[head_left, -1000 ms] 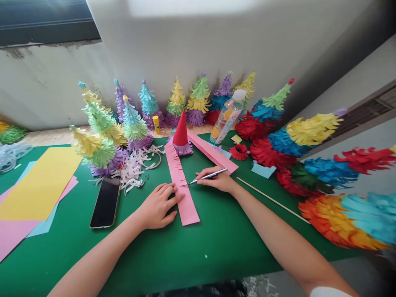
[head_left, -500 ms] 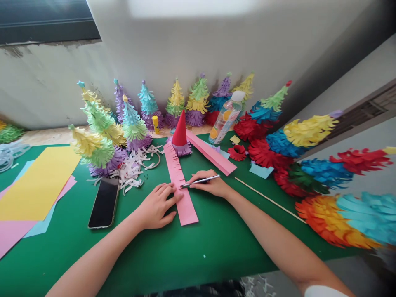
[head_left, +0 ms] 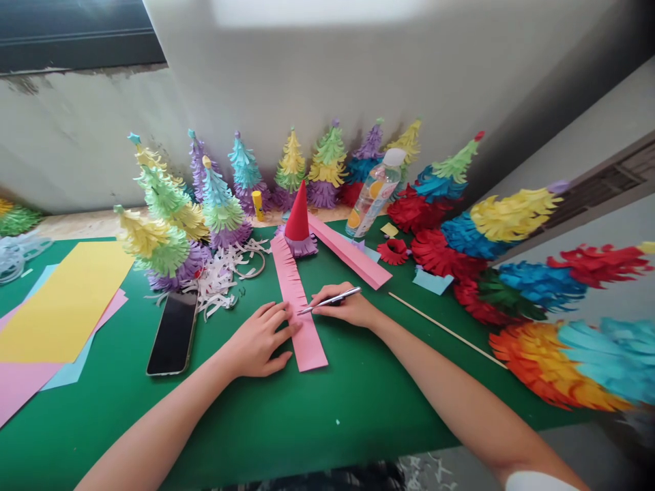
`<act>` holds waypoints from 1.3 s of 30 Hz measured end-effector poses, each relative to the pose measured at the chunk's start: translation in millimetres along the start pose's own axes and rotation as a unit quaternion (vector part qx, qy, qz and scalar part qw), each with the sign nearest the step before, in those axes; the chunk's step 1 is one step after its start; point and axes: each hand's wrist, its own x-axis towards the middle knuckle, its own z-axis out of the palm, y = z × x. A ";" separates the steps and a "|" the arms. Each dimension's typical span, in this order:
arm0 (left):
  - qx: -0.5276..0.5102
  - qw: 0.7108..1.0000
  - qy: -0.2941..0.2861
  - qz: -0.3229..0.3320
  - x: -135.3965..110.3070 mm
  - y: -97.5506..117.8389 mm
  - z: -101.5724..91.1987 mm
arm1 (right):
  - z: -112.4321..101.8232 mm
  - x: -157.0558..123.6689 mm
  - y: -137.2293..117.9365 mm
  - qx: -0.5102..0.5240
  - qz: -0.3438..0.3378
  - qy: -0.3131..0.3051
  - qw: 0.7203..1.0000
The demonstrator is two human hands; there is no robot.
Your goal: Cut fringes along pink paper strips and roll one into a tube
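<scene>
The pink strip (head_left: 311,348) lies flat on the green bench (head_left: 256,436), its far stretch slit along the right edge, the near end uncut: roughly past halfway, it seems. The left hand (head_left: 263,343), loosely spread and gripping nothing, rests fingertips on the paper; the right hand (head_left: 345,305) pinches a slim pen-like tool (head_left: 338,298), tip at the strip. Beyond, a folded pink strip (head_left: 353,254) shows no slits.

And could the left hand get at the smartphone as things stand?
Probably yes: nothing seems to stand between the left hand and the smartphone, though that hand rests on the fringed pink paper strip.
</scene>
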 end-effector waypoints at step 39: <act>-0.008 1.000 -0.006 -0.006 0.8 0.9 -2.3 | -17.8 -8.1 9.2 0.031 0.048 0.027 0.998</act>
